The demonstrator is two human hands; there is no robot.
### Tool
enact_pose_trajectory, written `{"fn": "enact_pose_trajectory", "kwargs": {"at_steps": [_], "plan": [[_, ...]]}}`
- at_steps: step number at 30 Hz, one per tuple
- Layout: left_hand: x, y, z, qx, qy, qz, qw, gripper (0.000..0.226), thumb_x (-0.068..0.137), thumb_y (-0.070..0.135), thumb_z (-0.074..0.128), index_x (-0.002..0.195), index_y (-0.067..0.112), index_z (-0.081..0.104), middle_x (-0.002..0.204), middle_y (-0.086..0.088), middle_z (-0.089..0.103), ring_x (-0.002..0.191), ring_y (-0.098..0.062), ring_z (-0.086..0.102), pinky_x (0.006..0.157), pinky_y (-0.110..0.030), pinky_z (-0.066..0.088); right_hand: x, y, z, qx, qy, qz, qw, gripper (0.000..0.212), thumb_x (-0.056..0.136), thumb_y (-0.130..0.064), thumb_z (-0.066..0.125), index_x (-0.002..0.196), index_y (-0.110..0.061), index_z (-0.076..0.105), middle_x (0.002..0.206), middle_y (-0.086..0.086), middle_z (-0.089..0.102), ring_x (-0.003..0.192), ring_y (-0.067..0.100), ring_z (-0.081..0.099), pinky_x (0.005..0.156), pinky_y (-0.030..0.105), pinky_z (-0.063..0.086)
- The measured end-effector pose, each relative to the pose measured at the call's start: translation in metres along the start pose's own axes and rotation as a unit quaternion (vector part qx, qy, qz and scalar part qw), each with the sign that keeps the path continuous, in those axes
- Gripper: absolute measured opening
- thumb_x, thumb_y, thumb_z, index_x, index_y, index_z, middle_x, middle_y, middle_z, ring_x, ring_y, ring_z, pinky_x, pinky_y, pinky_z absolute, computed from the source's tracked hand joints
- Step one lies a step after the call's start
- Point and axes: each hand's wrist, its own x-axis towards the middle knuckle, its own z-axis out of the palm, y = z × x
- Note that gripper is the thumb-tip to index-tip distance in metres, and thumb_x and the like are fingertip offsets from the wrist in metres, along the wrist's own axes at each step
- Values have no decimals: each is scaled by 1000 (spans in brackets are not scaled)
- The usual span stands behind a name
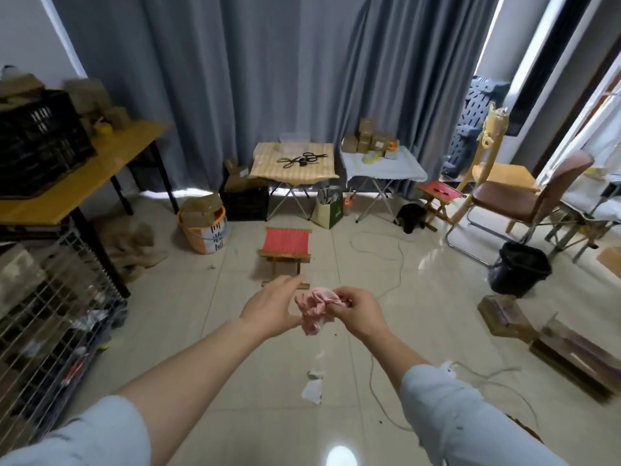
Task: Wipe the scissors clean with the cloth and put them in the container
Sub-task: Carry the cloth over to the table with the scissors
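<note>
Grey curtains point(235, 79) close off the far wall above a pale tiled floor point(437, 297). At the left edge a black crate point(37, 142) sits on a yellow-topped counter point(100, 173).

Low in the middle of the frame the left hand point(272, 307) is spread with its fingers straight. It holds nothing and lies just beside the cloth. Above it stands a red stool point(287, 240), and in the upper middle a small checked counter point(265, 173) carries a clear container point(295, 137) at its back edge. The scissors point(302, 159) lie there as several dark pairs in a loose heap, well apart from both hands.

The pink cloth point(316, 309) is bunched up, pinched in the curled fingers of the right hand point(361, 309). Further right a cable point(396, 264) loops across the tiles.

From where I stand, the walk over looks risky, since the stool or the cable could catch a foot. The heaped pairs may also snag one another when lifted, and a thin fold of cloth drawn along a blade gives the fingers little protection.
</note>
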Motion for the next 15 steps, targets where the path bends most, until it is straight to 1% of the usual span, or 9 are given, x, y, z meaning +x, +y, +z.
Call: {"fn": "enact_pose_trajectory", "kwargs": {"at_steps": [2, 4, 7, 9, 11, 12, 14, 15], "plan": [[44, -12, -7, 18, 9, -5, 1000, 83, 80, 35, 69, 149, 25, 24, 149, 0, 35, 133, -20, 37, 103, -31, 36, 47, 3, -8, -19, 8, 5, 1000, 10, 80, -16, 67, 89, -15, 72, 72, 0, 62, 69, 16, 55, 60, 27, 36], [92, -26, -10, 50, 20, 3, 999, 78, 80, 38, 67, 147, 25, 28, 146, -1, 39, 132, -22, 37, 105, -32, 35, 95, 5, -14, -35, 13, 16, 999, 12, 81, -18, 66, 91, -17, 71, 75, 0, 63, 72, 17, 57, 62, 27, 38], [168, -50, -12, 119, 14, 19, 993, 72, 80, 45, 62, 144, 28, 33, 148, -2, 36, 138, -25, 28, 112, -41, 26, 169, 7, -16, -56, 21, 33, 998, 13, 79, -18, 66, 91, -20, 71, 80, 2, 67, 78, 22, 62, 67, 31, 46], [218, -67, -15, 134, 7, 11, 991, 71, 81, 50, 59, 144, 31, 32, 150, -2, 32, 140, -26, 23, 114, -46, 22, 218, 3, -17, -89, 27, 36, 995, 14, 78, -16, 64, 90, -21, 71, 82, 2, 68, 80, 22, 63, 69, 33, 49], [270, -82, -23, 137, -3, 6, 990, 73, 82, 52, 58, 146, 33, 29, 153, -2, 29, 142, -25, 20, 115, -48, 18, 271, -5, -20, -132, 25, 32, 990, 16, 79, -11, 62, 89, -18, 71, 83, 1, 66, 77, 20, 62, 68, 33, 49], [294, -88, -29, 142, -12, 9, 990, 73, 83, 51, 58, 146, 33, 27, 153, -2, 28, 143, -25, 18, 116, -48, 15, 295, -10, -22, -156, 19, 30, 987, 17, 79, -9, 62, 91, -17, 70, 87, 1, 65, 77, 19, 62, 66, 32, 49], [339, -98, -40, 156, -26, 19, 987, 70, 84, 48, 56, 146, 33, 27, 153, -2, 29, 143, -25, 18, 116, -49, 14, 340, -14, -24, -191, 4, 35, 981, 21, 81, -12, 63, 101, -17, 68, 101, 2, 61, 83, 20, 62, 65, 30, 50], [364, -102, -46, 161, -28, 25, 986, 69, 84, 47, 56, 146, 33, 28, 152, -1, 30, 143, -25, 19, 116, -48, 15, 363, -14, -27, -205, 2, 36, 978, 23, 82, -15, 65, 105, -17, 66, 105, 1, 58, 87, 22, 62, 68, 31, 51]]}}
